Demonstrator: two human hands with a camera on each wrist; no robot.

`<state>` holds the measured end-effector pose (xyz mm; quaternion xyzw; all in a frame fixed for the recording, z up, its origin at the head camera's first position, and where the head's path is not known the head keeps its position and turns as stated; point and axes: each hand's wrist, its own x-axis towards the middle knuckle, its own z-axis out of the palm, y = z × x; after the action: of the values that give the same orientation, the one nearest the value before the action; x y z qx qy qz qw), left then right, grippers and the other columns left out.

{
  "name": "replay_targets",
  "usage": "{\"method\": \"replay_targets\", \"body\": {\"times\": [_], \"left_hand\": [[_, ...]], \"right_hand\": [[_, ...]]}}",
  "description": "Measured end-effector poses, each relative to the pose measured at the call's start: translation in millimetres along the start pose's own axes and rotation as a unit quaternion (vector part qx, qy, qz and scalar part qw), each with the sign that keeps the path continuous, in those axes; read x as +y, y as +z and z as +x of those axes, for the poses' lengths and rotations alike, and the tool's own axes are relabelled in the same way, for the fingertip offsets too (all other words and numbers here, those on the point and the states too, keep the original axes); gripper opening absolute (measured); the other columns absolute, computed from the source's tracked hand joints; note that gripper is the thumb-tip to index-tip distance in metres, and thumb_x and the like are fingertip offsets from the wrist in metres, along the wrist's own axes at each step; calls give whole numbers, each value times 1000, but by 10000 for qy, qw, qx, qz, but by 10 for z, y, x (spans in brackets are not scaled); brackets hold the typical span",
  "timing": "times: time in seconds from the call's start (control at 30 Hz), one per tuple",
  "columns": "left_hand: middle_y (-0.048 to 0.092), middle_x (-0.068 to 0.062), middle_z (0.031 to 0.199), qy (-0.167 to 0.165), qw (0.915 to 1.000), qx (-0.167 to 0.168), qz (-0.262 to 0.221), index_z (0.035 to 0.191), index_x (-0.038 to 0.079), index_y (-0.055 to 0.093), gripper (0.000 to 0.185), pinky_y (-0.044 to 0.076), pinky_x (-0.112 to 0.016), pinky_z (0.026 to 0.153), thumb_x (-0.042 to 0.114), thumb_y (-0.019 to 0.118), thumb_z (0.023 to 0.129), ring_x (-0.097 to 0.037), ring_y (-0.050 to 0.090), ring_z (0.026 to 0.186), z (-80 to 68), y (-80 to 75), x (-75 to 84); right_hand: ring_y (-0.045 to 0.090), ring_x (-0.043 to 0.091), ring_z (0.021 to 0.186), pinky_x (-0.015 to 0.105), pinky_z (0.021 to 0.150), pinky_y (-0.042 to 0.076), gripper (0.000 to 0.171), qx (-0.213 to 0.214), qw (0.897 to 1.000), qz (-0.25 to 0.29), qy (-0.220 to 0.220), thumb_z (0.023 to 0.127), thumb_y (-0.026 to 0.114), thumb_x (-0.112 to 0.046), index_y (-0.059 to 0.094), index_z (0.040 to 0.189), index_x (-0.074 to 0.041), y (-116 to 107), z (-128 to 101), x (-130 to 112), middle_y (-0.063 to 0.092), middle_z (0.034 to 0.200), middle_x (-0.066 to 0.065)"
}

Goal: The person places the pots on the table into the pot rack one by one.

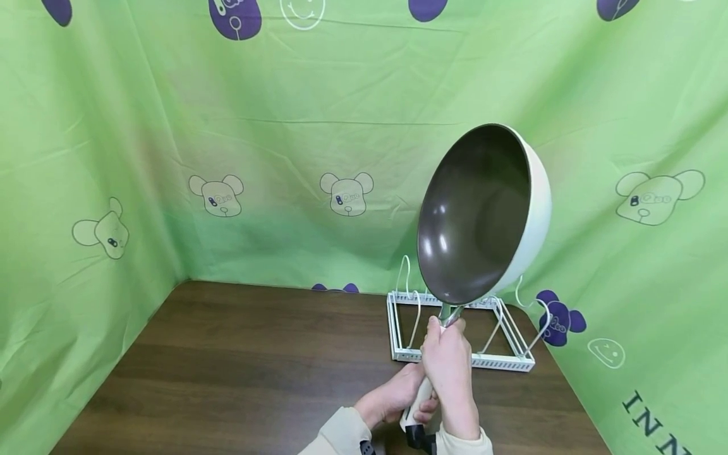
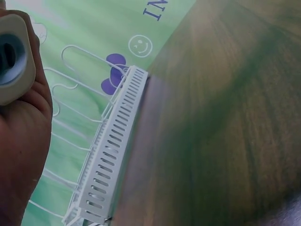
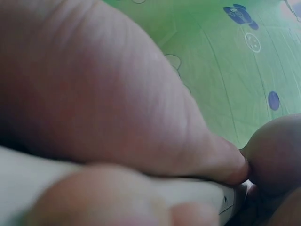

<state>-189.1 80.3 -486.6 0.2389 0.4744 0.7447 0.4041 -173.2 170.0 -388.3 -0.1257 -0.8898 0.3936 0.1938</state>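
Observation:
A cream frying pan (image 1: 483,215) with a dark inside is held up in the air, tilted, its open side facing left. Both hands grip its cream handle (image 1: 419,395): my right hand (image 1: 449,366) higher up near the metal neck, my left hand (image 1: 395,401) lower down near the handle's end. In the left wrist view the handle's end (image 2: 14,56) shows beside my palm (image 2: 23,141). In the right wrist view my palm (image 3: 103,94) fills the frame and presses on the cream handle (image 3: 28,183). The pan hangs above a white wire rack (image 1: 461,328).
The white wire rack (image 2: 113,150) with upright wire dividers stands on the dark wooden table (image 1: 239,366) at the back right. Green printed cloth (image 1: 284,158) walls in the table at the back and both sides.

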Motion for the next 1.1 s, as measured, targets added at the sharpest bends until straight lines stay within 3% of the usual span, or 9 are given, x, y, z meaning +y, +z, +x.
{"method": "replay_targets", "body": {"times": [0.27,0.63,0.83,1.1], "left_hand": [[34,8,53,-48,9997,-192,-159,76,10,42,62,31,-20,39,67,35,101,-5,32,38,-3,12,-37],[31,9,51,-391,9975,-389,-443,71,14,41,67,30,-20,44,75,34,97,-5,30,38,-27,22,-119],[29,8,49,-451,9962,-540,-509,67,15,40,68,33,-21,47,73,25,99,-5,31,38,-42,31,-159],[29,9,49,-458,9948,-672,-613,66,18,41,67,35,-22,51,73,23,99,-5,31,38,-71,41,-203]], "right_hand": [[63,53,79,63,69,46,35,7,9998,-174,-84,106,45,-25,43,107,10,-9,-31,23,62,81,32],[63,53,75,61,64,45,34,-41,9991,-371,-203,104,48,-23,43,104,10,8,-62,57,61,77,30],[63,50,72,59,61,44,33,-152,9986,-450,-237,104,48,-23,43,102,9,20,-80,92,61,75,26],[63,48,70,57,61,45,30,-158,9983,-500,-268,103,49,-22,44,102,7,34,-97,135,61,75,26]]}}
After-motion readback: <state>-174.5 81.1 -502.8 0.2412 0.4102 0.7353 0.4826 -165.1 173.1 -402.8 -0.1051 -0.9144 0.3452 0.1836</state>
